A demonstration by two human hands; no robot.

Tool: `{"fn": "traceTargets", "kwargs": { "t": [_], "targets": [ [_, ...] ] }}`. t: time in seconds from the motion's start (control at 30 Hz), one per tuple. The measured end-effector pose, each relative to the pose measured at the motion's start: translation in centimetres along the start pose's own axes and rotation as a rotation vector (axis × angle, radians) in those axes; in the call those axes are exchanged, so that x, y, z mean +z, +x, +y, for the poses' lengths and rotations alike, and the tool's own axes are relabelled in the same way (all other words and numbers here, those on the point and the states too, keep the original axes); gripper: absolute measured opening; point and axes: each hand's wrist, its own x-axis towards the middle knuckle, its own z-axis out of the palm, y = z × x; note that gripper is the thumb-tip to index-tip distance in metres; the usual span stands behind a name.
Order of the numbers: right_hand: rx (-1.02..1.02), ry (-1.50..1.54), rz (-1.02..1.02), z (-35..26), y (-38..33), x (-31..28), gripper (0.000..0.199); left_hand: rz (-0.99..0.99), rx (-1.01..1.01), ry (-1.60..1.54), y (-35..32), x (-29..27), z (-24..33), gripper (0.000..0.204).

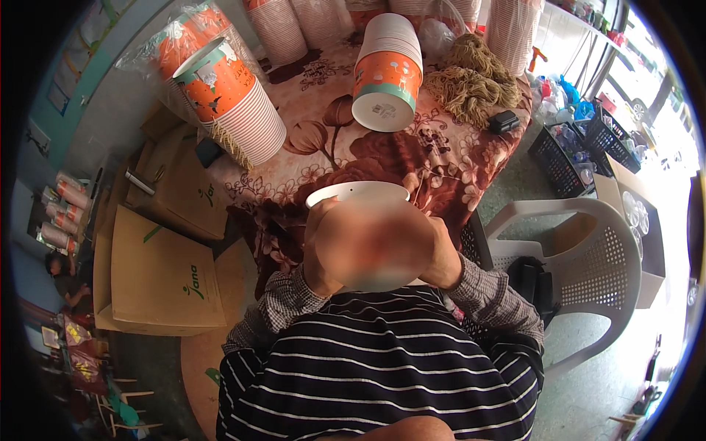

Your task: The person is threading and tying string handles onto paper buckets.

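Observation:
Close in front of my body I hold a paper bucket with a white rim (357,189); a blurred patch hides most of its body, with orange showing faintly through. My left hand (318,253) grips its left side, the thumb by the rim. On the right side is my right hand (443,256), closed on the bucket, with a fingertip showing near the rim; its other fingers are partly lost in the blur. Beyond my hands, a stack of orange and green paper buckets (386,84) lies tilted on the flowered tablecloth (316,165). Beside it is a heap of beige cord (478,81).
A taller nested bucket stack (235,103) leans at the table's left, with beige cord strands against it. Wrapped stacks (276,33) line the back. A small black object (504,121) sits near the right edge. Cardboard boxes (165,272) stand left, a plastic chair (581,250) right.

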Motion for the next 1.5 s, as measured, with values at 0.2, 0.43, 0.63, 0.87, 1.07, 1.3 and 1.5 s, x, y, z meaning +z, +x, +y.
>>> {"fn": "traceTargets", "kwargs": {
  "t": [0.2, 0.43, 0.63, 0.87, 1.07, 1.3, 1.5],
  "targets": [
    [-0.014, 0.064, 0.028, -1.2, -0.2, -0.1, 0.007, -0.001, 0.041, 0.118, 0.1, -0.1, 0.2, 0.023],
    [0.012, 0.157, 0.076, -2.2, -0.4, -0.7, 0.008, 0.031, 0.055, 0.060, 0.3, 0.3, -0.2, 0.022],
    [-0.078, 0.031, 0.088, -3.0, -1.0, -2.1, 0.017, 0.044, -0.187, -0.075, 0.1, 0.8, -1.7, 0.015],
    [-0.130, 0.083, 0.123, -3.6, -1.3, -2.7, 0.018, -0.127, -0.357, -0.250, 0.3, -0.5, -1.8, 0.012],
    [-0.053, 0.179, 0.136, -3.7, -1.4, -2.2, 0.017, -0.089, -0.326, -0.234, 0.6, -0.8, -0.8, 0.017],
    [-0.053, 0.167, 0.085, -3.6, -1.6, -2.1, 0.016, -0.091, -0.129, -0.034, 0.0, -0.2, -1.2, 0.015],
    [-0.206, 0.088, 0.084, -4.2, -1.5, -1.9, 0.015, -0.058, -0.339, -0.202, -0.3, 0.0, -0.4, 0.009]
  ]
}}
